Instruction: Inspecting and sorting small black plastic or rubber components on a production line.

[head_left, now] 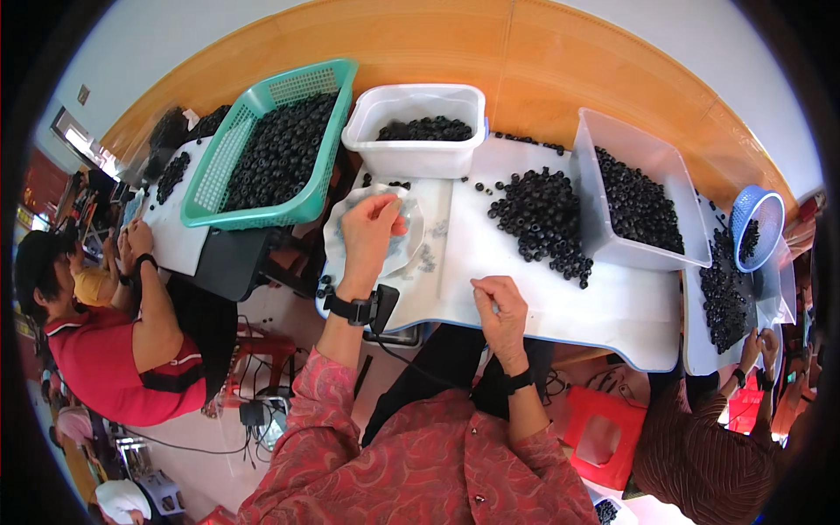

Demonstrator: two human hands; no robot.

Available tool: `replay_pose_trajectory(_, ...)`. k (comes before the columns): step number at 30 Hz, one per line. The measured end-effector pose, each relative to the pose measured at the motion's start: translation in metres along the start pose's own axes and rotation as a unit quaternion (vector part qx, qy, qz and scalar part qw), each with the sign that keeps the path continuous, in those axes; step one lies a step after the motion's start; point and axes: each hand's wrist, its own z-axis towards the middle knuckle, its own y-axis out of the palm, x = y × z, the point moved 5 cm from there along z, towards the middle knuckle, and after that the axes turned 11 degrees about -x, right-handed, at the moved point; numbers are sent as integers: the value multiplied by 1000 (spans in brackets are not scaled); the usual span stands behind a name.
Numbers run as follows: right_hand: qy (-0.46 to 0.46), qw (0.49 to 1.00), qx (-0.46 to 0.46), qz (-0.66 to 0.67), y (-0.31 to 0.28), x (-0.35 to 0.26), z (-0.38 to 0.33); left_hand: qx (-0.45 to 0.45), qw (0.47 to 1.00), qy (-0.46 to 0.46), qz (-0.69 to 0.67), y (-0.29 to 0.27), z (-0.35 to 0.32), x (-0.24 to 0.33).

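My left hand (369,234) reaches into a shallow clear scalloped dish (338,234) on the white table (612,302); its fingertips pinch at something small that I cannot make out. My right hand (500,308) rests near the table's front edge with the fingers curled around a small pale part. A loose heap of small black rings (542,223) lies on the table to the right of the dish. Both wrists wear black bands.
At the back stand a teal basket (229,150), a white tub (411,153) and a clear bin (604,247), all holding black rings. A blue bowl (751,210) sits far right. One person in red works on my left, another on my right. A red stool (604,433) stands below.
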Motion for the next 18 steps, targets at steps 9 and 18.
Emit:
replay_pose_trajectory(9,3,1000,3,-3,2,7,0,35,929,126,347,-9,-71,-19)
replay_pose_trajectory(18,-2,1000,-4,-5,5,2,0,-17,884,111,454,22,-91,-40)
